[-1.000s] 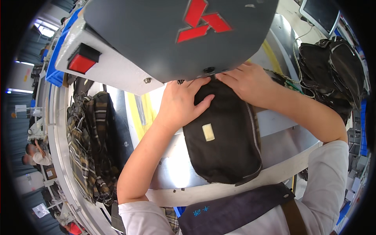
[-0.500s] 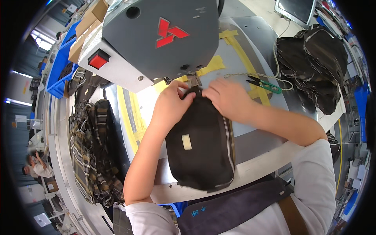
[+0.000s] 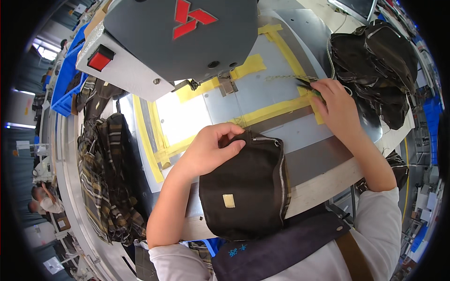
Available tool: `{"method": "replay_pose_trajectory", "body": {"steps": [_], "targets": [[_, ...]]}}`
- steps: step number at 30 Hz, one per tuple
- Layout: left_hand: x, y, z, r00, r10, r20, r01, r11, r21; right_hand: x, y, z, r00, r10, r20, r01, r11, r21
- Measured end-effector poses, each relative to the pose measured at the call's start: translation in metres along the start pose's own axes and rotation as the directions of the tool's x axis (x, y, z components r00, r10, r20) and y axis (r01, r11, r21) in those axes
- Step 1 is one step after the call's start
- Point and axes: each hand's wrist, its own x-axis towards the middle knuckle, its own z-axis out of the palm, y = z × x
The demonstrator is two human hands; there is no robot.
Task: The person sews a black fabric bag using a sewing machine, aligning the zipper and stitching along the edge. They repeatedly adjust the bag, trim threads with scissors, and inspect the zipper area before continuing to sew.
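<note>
A dark brown zippered fabric pouch [image 3: 248,182] lies at the near edge of the machine bed, with a small cream label [image 3: 228,201] on its face. My left hand [image 3: 211,152] pinches its far edge, close to the end of the metal zipper [image 3: 283,173]. Fine thread runs from that edge up toward the presser foot [image 3: 228,85] of the sewing machine [image 3: 183,40]. Over at the right, my right hand [image 3: 336,107] is closed around the green handle of the thread snips [image 3: 304,83]. The dark blades point left; the fingers hide most of the handle.
Yellow tape [image 3: 276,108] marks the bed plate. Dark zippered pieces [image 3: 375,70] are heaped at the right, beside a pale cord [image 3: 329,51]. Plaid fabric [image 3: 110,178] hangs at the left, below a blue bin [image 3: 68,96]. A red switch [image 3: 100,58] sits on the machine.
The pouch has come away from the presser foot toward me, still in my left hand. My right hand has let go of it and moved right onto the thread snips.
</note>
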Motion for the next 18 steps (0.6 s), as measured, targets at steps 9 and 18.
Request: {"method": "replay_pose_trajectory", "body": {"steps": [9,18], "targets": [[0.003,0.001,0.000,1.000,0.006,0.015,-0.004,0.996,-0.088,0.014,-0.020,-0.006,0.988,-0.149,0.038,0.150,0.989,-0.011],[0.002,0.002,-0.001,1.000,-0.001,0.017,0.002,0.998,-0.066,0.078,-0.056,0.021,0.752,-0.655,0.064,0.658,0.750,-0.056]]}}
